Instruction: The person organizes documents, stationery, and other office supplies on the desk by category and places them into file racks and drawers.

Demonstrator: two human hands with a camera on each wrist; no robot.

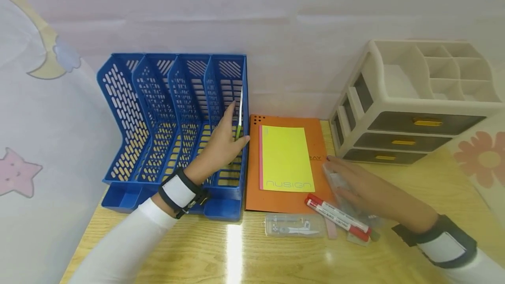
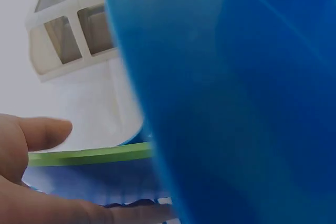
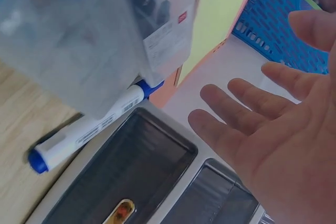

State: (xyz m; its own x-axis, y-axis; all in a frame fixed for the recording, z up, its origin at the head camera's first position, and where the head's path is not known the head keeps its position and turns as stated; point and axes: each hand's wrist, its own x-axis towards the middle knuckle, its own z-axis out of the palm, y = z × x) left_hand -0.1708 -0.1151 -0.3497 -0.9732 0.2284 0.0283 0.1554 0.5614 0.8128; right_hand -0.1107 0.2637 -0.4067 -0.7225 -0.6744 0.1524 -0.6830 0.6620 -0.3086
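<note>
My left hand [image 1: 221, 141] reaches into the right-hand slot of a blue file rack [image 1: 225, 203]. A thin, flat booklet with a green edge [image 1: 239, 129] stands there on edge beside the slot's right wall. In the left wrist view, the thumb lies apart above the booklet's green edge [image 2: 89, 155] and the fingers extend below it; a blue panel [image 2: 252, 98] hides the rest. My right hand [image 1: 367, 187], blurred, hovers over clear plastic packets [image 1: 341, 185]. The right wrist view shows that palm empty, fingers [image 3: 226, 111] spread, beside the packets [image 3: 68, 40].
A yellow notepad [image 1: 287, 157] lies on an orange folder [image 1: 276, 203] right of the rack. In front are a clear case [image 1: 293, 225] and red markers [image 1: 339, 218]. A cream drawer unit [image 1: 376, 86] stands at right, with a blue-capped marker [image 3: 94, 127] beside it.
</note>
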